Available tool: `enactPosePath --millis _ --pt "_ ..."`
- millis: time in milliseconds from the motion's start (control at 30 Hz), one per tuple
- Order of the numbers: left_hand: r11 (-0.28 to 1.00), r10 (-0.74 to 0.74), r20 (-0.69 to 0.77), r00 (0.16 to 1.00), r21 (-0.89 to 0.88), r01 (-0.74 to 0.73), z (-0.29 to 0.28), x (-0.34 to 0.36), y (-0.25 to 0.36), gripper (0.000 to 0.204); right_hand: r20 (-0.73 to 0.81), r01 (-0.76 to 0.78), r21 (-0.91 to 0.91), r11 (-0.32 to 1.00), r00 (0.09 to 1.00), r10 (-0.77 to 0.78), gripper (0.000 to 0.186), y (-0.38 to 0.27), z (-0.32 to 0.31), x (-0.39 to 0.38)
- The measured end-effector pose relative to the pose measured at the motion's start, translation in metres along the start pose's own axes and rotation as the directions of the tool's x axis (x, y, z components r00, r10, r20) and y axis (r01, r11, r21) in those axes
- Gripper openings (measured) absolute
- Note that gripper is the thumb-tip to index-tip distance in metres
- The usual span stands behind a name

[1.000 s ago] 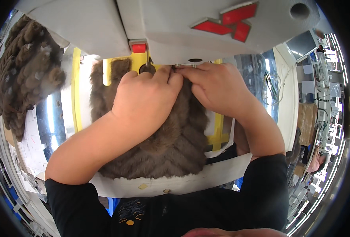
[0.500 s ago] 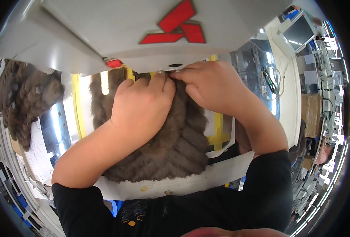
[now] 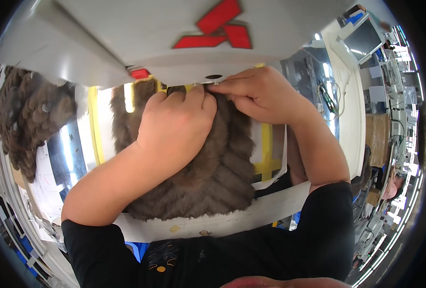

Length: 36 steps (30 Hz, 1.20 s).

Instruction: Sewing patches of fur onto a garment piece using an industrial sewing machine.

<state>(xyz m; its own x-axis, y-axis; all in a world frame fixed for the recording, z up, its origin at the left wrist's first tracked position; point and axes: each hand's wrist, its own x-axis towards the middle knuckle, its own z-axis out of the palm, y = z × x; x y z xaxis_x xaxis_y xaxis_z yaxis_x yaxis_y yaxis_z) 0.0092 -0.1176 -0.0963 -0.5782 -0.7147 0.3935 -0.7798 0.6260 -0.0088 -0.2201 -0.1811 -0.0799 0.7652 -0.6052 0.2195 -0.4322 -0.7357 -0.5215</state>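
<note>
Right hand [image 3: 266,96] has edged forward; left hand [image 3: 177,122] rests on the brown fur [image 3: 213,189], partly below a grey machine [image 3: 121,33] that blocks the view: I cannot tell either grip. A fur pile [image 3: 32,113] lies left.

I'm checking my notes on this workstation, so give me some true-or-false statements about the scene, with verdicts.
1. The left hand is on the brown fur piece. True.
2. The right hand is down at the fur piece's near edge. False: the right hand is at its far end, by the lower edge of the pale machine.
3. More brown fur lies to the left. True.
4. The emblem on the machine is green. False: the emblem is red.
5. The person's sleeves are black and short. True.
</note>
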Motion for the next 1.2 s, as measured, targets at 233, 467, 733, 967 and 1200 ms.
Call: enactPosePath --millis 233,467,733,967,1200 --pt "0.996 0.044 0.046 0.998 -0.084 -0.040 -0.011 -0.010 -0.004 0.031 0.042 -0.122 -0.015 0.992 0.992 0.123 0.033 0.001 0.000 0.008" --pt "0.996 0.042 0.092 0.995 -0.082 -0.034 -0.020 -0.025 0.013 0.049 0.007 -0.162 -0.041 0.986 0.987 0.162 0.033 0.007 0.007 0.007" --pt "0.999 0.011 0.113 0.993 -0.046 -0.006 -0.016 -0.031 0.018 0.049 0.009 -0.206 -0.002 0.978 0.978 0.206 0.032 0.004 0.009 0.009" --pt "1.000 0.029 0.135 0.990 0.000 -0.030 -0.013 -0.032 0.017 0.048 -0.060 -0.196 0.045 0.980 0.978 0.199 0.028 0.000 0.012 0.011" --pt "0.999 0.041 0.179 0.983 -0.025 -0.037 -0.014 -0.027 0.013 0.053 0.079 -0.236 -0.013 0.972 0.968 0.236 0.029 0.023 0.006 0.004"
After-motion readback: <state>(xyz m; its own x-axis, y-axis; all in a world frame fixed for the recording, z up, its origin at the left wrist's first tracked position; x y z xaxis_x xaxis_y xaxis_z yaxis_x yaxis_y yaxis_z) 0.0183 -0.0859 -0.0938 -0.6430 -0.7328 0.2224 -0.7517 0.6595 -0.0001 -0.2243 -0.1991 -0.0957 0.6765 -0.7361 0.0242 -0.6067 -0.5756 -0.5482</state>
